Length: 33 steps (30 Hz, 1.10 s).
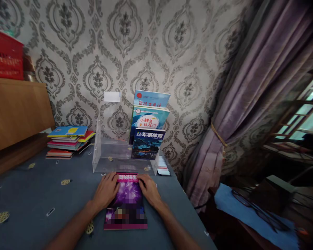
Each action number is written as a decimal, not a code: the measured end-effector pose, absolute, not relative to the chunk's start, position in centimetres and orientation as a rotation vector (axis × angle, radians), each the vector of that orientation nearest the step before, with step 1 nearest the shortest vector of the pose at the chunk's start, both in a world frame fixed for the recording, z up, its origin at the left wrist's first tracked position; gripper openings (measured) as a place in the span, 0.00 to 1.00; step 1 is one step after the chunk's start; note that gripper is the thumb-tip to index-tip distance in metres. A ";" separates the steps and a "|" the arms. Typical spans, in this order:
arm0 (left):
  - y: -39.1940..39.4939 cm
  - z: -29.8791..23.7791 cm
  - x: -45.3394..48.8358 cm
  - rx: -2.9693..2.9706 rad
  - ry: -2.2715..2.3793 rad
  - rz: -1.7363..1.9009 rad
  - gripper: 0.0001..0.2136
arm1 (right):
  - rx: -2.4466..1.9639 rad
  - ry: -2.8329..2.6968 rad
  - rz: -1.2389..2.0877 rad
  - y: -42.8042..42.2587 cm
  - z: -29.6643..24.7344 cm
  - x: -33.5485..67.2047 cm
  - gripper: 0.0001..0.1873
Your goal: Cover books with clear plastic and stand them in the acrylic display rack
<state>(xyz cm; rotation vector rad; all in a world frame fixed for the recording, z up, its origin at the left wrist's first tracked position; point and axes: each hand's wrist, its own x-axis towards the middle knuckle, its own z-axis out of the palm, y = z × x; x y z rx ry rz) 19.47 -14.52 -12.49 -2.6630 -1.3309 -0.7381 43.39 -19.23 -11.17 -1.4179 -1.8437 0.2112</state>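
Note:
A purple magazine [129, 194] with a pink title band lies face up on the table, its top edge toward the stand. My left hand [106, 189] grips its upper left edge, fingers bent at the corner. On the opposite side, my right hand [148, 189] holds the upper right edge with curled fingers. Just beyond stands a clear acrylic book stand [125, 165]. On its right side, three books rise in steps: a dark blue one [147, 146] in front, a teal one [148, 118] behind it, and a light blue one [152, 97] at the back.
A pile of books [67, 139] sits at the back left of the blue-covered table [36, 208]. A phone-like object [163, 166] lies right of the stand. A wooden cabinet [18, 111] carries a red basket [5, 55]. Purple curtains [240, 104] hang at the right.

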 end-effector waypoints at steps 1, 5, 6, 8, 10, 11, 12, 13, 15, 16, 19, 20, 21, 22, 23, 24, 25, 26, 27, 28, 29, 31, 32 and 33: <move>-14.5 -12.5 19.5 -2.665 -1.332 -0.728 0.14 | -1.421 -1.846 0.210 -19.2 -11.1 43.4 0.16; -14.6 -12.3 19.4 -2.676 -1.332 -0.737 0.14 | -1.439 -1.858 0.234 -19.2 -11.1 43.4 0.17; -14.7 -12.1 19.4 -2.681 -1.330 -0.745 0.13 | -1.443 -1.854 0.239 -19.3 -11.2 43.4 0.17; -14.8 -11.8 19.3 -2.692 -1.322 -0.751 0.13 | -1.443 -1.833 0.254 -19.4 -11.4 43.4 0.18; -14.9 -11.5 19.3 -2.703 -1.315 -0.739 0.13 | -1.434 -1.789 0.294 -19.4 -11.4 43.2 0.23; -15.0 -11.4 19.2 -2.709 -1.314 -0.727 0.13 | -1.432 -1.758 0.321 -19.3 -11.3 43.2 0.25; -15.0 -11.3 19.2 -2.714 -1.315 -0.712 0.13 | -1.431 -1.725 0.346 -19.1 -11.1 43.1 0.28; -15.0 -11.2 19.2 -2.718 -1.315 -0.699 0.13 | -1.430 -1.692 0.362 -18.8 -10.8 43.0 0.31; -15.0 -11.2 19.1 -2.725 -1.315 -0.691 0.14 | -1.426 -1.641 0.361 -18.1 -10.2 43.0 0.33; -15.0 -11.2 19.1 -2.727 -1.316 -0.699 0.14 | -1.426 -1.632 0.354 -17.8 -9.9 43.0 0.33; -14.9 -11.4 19.1 -2.721 -1.317 -0.730 0.13 | -1.463 -1.648 0.365 -17.2 -9.7 43.2 0.32; -14.9 -11.4 19.1 -2.717 -1.315 -0.727 0.13 | -1.473 -1.656 0.378 -17.3 -9.9 43.2 0.32; -14.9 -11.4 19.1 -2.714 -1.310 -0.715 0.13 | -1.473 -1.660 0.388 -17.5 -10.2 43.3 0.33; -15.0 -11.3 19.0 -2.714 -1.305 -0.699 0.13 | -1.461 -1.657 0.394 -17.9 -10.5 43.2 0.34; -15.0 -11.2 19.0 -2.715 -1.302 -0.683 0.13 | -1.443 -1.653 0.399 -18.3 -10.8 43.2 0.35; -15.0 -11.1 19.0 -2.720 -1.301 -0.668 0.14 | -1.427 -1.651 0.403 -18.8 -11.1 43.1 0.36; -15.0 -11.0 18.9 -2.725 -1.301 -0.655 0.14 | -1.419 -1.658 0.411 -19.2 -11.3 43.0 0.36; -15.0 -10.9 18.9 -2.731 -1.304 -0.646 0.14 | -1.422 -1.671 0.419 -19.6 -11.4 42.9 0.36; -15.0 -10.8 18.9 -2.737 -1.305 -0.639 0.14 | -1.436 -1.695 0.428 -19.9 -11.4 42.8 0.35; -15.0 -10.7 18.8 -2.742 -1.306 -0.633 0.14 | -1.454 -1.723 0.434 -20.1 -11.4 42.8 0.33; -15.0 -10.6 18.8 -2.746 -1.307 -0.626 0.14 | -1.469 -1.741 0.437 -20.3 -11.3 42.7 0.32; -15.0 -10.3 18.8 -2.744 -1.312 -0.610 0.14 | -1.494 -1.752 0.441 -20.4 -11.1 42.7 0.30; -15.0 -10.2 18.8 -2.742 -1.309 -0.601 0.14 | -1.505 -1.746 0.443 -20.4 -11.1 42.8 0.29; -15.0 -10.0 18.7 -2.743 -1.298 -0.588 0.14 | -1.511 -1.738 0.446 -20.4 -11.0 42.8 0.28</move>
